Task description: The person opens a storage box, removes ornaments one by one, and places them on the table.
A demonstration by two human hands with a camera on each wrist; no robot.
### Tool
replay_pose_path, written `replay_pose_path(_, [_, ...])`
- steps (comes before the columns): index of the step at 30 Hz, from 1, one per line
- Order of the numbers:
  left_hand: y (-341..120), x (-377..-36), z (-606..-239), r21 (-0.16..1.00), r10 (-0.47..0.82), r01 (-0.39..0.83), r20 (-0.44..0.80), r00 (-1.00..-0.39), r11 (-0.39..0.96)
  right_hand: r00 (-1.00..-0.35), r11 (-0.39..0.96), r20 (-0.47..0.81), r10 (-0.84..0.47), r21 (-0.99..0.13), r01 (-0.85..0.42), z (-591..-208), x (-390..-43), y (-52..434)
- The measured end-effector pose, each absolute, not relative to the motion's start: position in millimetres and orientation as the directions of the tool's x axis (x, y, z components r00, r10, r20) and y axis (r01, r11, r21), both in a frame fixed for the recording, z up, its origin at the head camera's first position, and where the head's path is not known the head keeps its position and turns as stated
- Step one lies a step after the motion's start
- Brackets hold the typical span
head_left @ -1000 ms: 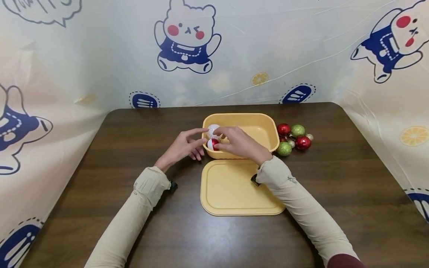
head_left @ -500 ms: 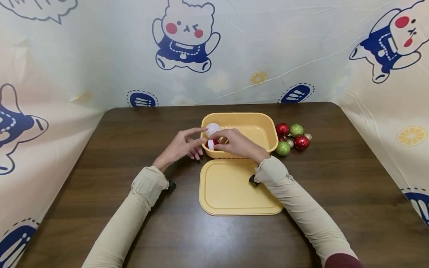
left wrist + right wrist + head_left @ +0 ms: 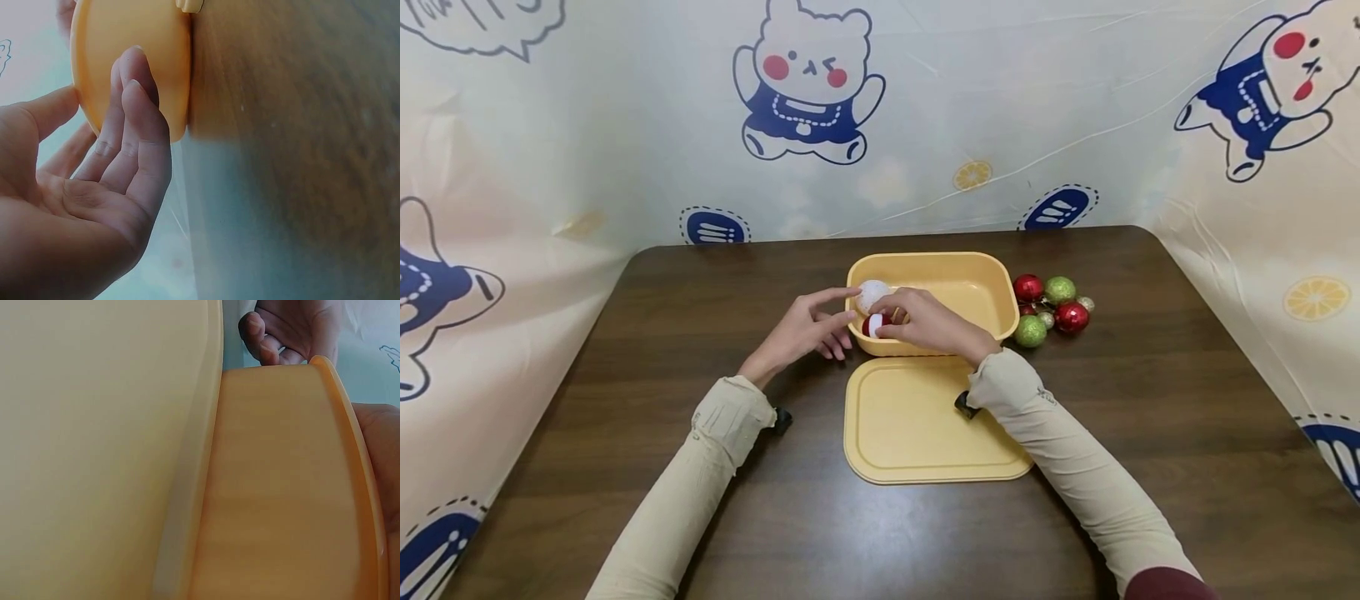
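Nearest the counter's [image 3: 625, 467] front edge lies a yellow lid [image 3: 925, 421], flat. Just behind it stands the yellow box [image 3: 977, 279], mid-counter. At the box's left end, the right hand [image 3: 928, 321] pinches a red-and-white ornament [image 3: 872, 325] over the rim, beside a white ball [image 3: 872, 293]. The left hand [image 3: 805, 329] rests outside, fingers [image 3: 134, 112] straight, touching the wall. Red and green baubles [image 3: 1048, 308] cluster right of the box.

Our left hand [image 3: 808, 327] lies relaxed, forefinger stretched forward; our right hand [image 3: 925, 321] curls its fingers in a pinching grip; both forearms are sleeved.
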State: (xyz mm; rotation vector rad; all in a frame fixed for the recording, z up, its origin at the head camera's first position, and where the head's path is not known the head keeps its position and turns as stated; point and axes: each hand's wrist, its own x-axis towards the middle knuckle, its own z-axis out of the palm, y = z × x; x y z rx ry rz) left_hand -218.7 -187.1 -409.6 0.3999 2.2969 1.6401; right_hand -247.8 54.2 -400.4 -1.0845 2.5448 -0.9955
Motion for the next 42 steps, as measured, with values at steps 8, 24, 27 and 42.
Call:
replay_pose_path(8, [-187.2,-220.5,-411.3,0.95,0.388,0.066,-0.061,-0.92,0.306,-0.719,0.51,0.066,-0.692,-0.66,-0.551,-401.3,-248.6,54.8])
replay_pose_path(24, [-186.9,-218.8,-410.2,0.946,0.384,0.06,-0.071,-0.921,0.319,-0.752,0.534,0.049,-0.657,-0.674,-0.511,-402.1,-245.6,54.5])
replay_pose_path(27, [-187.0,-218.2,-409.2,0.945,0.382,0.056,-0.075,-0.921,0.322,-0.746,0.532,0.056,-0.664,-0.665,-0.524,-401.7,-245.8,54.3])
replay_pose_path(42, [-188.1,-219.9,-410.3,0.945,0.382,0.053,-0.079,-0.921,0.324,-0.743,0.513,0.093,-0.663,-0.666,-0.541,-400.9,-244.4,53.6])
